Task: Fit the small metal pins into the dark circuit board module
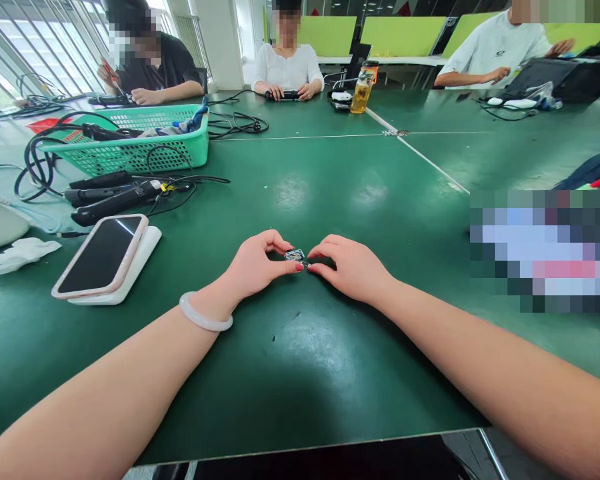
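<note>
Over the middle of the green table [290, 193], my left hand [257, 263] pinches a small dark circuit board [295, 255] with pale markings between thumb and fingertips. A white bangle [205, 313] circles the left wrist. My right hand [353, 267] is close beside it, thumb and fingers drawn together at the board's right edge. A thin shiny piece [306, 265] shows between the two thumb tips; its kind is too small to tell. What the right fingertips grip is mostly hidden.
A phone [100, 257] lies on a white box at the left. Behind it are black cylindrical handles [115, 200] with cables and a green basket [150, 157]. An orange-lidded bottle [363, 90] stands farther back. Several people sit around the far side. A blurred-out patch covers something at right.
</note>
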`<move>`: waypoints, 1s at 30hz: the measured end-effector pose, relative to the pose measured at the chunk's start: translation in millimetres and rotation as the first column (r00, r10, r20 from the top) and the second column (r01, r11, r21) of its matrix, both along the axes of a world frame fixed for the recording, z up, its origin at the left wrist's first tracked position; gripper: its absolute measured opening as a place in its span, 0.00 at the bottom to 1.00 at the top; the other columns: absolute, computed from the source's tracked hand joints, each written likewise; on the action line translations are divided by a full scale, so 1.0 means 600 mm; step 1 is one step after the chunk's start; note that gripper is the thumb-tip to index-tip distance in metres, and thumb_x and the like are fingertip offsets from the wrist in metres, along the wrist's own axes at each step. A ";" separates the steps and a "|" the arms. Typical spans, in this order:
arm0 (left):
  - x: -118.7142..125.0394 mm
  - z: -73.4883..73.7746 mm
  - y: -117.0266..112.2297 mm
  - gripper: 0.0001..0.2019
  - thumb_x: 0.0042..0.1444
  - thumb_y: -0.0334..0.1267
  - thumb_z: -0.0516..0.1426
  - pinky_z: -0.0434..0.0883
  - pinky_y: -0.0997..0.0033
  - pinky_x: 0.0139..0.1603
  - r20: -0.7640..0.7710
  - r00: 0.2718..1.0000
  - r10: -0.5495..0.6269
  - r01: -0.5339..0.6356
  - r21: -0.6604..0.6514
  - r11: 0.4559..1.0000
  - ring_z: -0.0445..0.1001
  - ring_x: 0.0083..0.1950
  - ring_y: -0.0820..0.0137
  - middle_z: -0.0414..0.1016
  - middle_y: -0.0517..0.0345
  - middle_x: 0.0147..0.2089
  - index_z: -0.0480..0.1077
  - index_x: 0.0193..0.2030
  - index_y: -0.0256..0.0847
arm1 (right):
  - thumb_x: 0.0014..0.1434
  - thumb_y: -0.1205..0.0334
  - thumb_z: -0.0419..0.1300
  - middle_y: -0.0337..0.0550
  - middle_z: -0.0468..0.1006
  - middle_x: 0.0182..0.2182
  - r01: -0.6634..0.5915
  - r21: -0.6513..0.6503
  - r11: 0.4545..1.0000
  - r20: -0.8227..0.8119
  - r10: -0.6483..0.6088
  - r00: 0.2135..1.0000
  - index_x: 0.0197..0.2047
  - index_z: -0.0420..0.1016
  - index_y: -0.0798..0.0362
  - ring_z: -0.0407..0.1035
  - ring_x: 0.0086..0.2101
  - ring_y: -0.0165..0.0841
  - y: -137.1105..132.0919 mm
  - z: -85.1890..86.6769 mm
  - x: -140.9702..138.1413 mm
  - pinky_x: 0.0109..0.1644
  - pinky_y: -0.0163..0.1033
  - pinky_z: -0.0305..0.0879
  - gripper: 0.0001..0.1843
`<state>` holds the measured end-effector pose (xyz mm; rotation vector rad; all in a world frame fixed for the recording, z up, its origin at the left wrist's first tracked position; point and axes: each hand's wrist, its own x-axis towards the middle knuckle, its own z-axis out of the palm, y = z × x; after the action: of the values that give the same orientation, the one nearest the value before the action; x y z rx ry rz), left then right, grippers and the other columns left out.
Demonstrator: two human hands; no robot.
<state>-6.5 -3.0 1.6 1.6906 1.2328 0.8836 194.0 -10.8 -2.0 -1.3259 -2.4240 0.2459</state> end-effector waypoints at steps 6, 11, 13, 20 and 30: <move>0.002 0.002 -0.002 0.18 0.36 0.44 0.67 0.69 0.62 0.44 -0.026 1.000 -0.008 0.009 0.017 1.000 0.74 0.37 0.67 0.75 0.57 0.34 0.67 0.31 0.39 | 0.61 0.60 0.55 0.42 0.74 0.35 -0.022 -0.003 1.000 0.072 0.022 0.997 0.38 0.75 0.52 0.69 0.35 0.32 -0.001 0.004 -0.014 0.37 0.36 0.61 0.09; 0.002 0.002 -0.002 0.18 0.36 0.44 0.67 0.69 0.62 0.44 -0.038 0.999 -0.009 0.010 0.025 1.000 0.74 0.37 0.67 0.75 0.57 0.34 0.67 0.31 0.39 | 0.60 0.64 0.55 0.41 0.73 0.32 -0.029 -0.052 0.998 0.051 0.032 0.998 0.33 0.75 0.53 0.67 0.32 0.30 -0.003 0.007 -0.011 0.35 0.35 0.59 0.08; 0.002 0.001 -0.002 0.18 0.36 0.44 0.67 0.69 0.62 0.44 -0.045 0.999 -0.010 0.011 0.024 1.000 0.74 0.37 0.67 0.75 0.57 0.34 0.67 0.31 0.39 | 0.60 0.65 0.54 0.40 0.72 0.31 -0.030 -0.078 0.996 0.027 0.032 0.999 0.32 0.74 0.53 0.66 0.32 0.30 -0.001 0.006 -0.009 0.35 0.34 0.58 0.08; 0.003 -0.001 -0.003 0.18 0.38 0.46 0.66 0.69 0.62 0.44 -0.066 0.998 -0.008 0.011 0.037 0.999 0.74 0.38 0.66 0.76 0.56 0.34 0.68 0.32 0.39 | 0.60 0.65 0.53 0.40 0.72 0.31 -0.023 -0.109 0.994 -0.037 0.019 0.999 0.34 0.75 0.52 0.66 0.33 0.29 0.010 -0.002 -0.009 0.36 0.34 0.58 0.09; 0.002 -0.001 -0.003 0.18 0.38 0.46 0.66 0.68 0.63 0.44 -0.106 0.994 -0.007 0.012 0.041 0.999 0.73 0.38 0.66 0.75 0.56 0.35 0.68 0.32 0.39 | 0.59 0.57 0.56 0.37 0.72 0.29 -0.072 -0.119 0.990 0.001 0.073 0.997 0.33 0.72 0.51 0.64 0.29 0.28 -0.004 0.000 -0.005 0.31 0.33 0.55 0.08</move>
<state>-5.6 -5.0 0.8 1.7950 1.2836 0.8282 190.8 -13.0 -1.7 -1.2897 -2.4989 0.4121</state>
